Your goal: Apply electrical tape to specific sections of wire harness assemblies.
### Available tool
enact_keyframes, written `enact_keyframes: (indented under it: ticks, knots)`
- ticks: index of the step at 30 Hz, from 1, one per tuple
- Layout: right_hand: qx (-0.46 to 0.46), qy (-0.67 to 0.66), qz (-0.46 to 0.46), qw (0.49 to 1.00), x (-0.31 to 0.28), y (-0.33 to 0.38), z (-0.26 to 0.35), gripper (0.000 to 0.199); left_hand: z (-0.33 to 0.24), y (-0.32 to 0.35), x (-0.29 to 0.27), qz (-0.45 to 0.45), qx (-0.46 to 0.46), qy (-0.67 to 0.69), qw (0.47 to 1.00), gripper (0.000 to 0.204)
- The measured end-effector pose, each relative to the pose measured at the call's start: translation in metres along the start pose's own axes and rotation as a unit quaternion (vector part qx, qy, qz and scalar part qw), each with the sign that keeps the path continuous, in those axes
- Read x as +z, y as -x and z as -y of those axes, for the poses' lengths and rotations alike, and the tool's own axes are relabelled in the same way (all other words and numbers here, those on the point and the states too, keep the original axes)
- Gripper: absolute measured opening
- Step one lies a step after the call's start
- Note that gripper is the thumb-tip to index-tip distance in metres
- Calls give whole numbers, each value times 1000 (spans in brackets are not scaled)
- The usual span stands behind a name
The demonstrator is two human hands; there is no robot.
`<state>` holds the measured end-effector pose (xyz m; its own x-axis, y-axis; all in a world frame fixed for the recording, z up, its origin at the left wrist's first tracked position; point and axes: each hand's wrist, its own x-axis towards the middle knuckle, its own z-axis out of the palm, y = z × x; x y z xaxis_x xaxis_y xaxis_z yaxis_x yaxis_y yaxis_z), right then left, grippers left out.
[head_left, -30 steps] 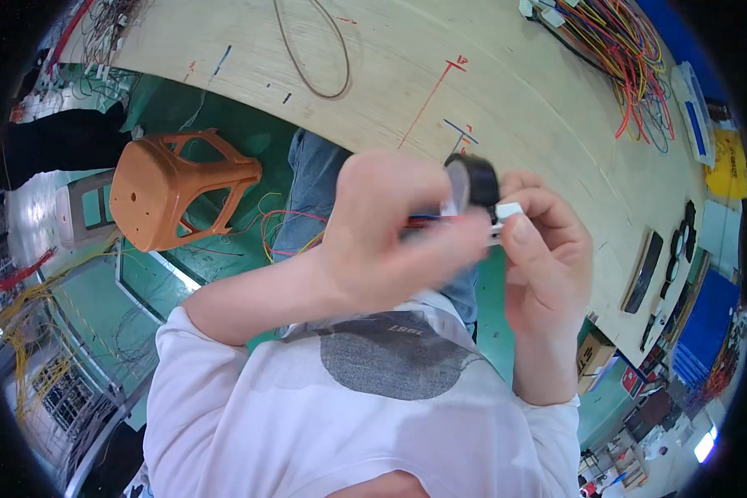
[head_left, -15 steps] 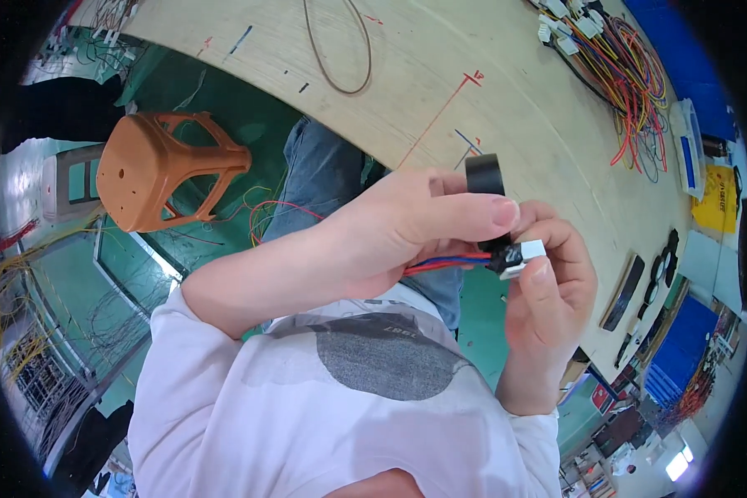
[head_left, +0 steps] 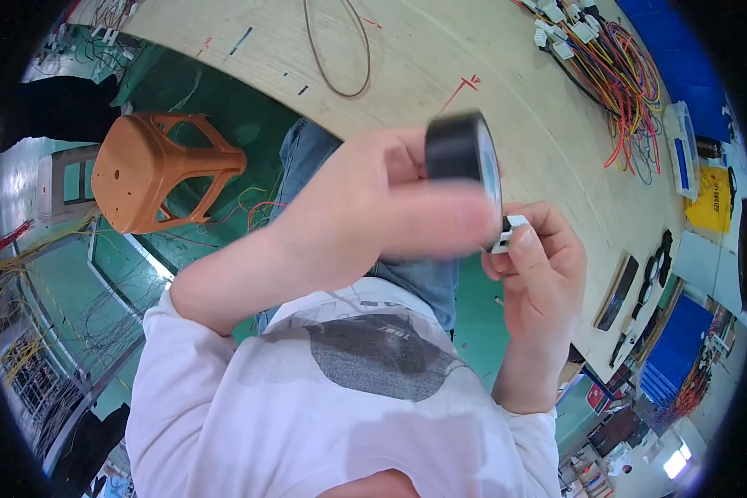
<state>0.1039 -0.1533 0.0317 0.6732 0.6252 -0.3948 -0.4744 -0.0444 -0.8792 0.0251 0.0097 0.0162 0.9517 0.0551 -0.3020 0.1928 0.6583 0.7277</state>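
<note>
Two items in hand, centre of frame: black tape roll (head_left: 452,151) in left hand (head_left: 357,212), white connector (head_left: 516,222) in right hand (head_left: 548,270).
Left fingers bent closed behind roll, partly hidden, thumb blurred and stretched over its lower part; right thumb and forefinger pinched tight on connector, other fingers curled. Connector just right of left thumb; contact with roll not clear. Beyond, across upper half of frame: pale wooden table (head_left: 440,46), with bundle of coloured wires (head_left: 621,95) and white plugs (head_left: 563,50) at upper right. Farther off, at left: orange stool (head_left: 144,170).
</note>
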Motion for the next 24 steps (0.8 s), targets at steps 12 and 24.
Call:
enact_keyframes:
  ticks: [12, 24]
  knots:
    - [-121, 79, 25, 989, 2, -2, 7, 11, 27, 4, 7, -12, 132, -62, 989, 18]
    - [-235, 111, 50, 964, 1, -8, -9, 16, 49, -9, 15, -100, 143, -190, 966, 36]
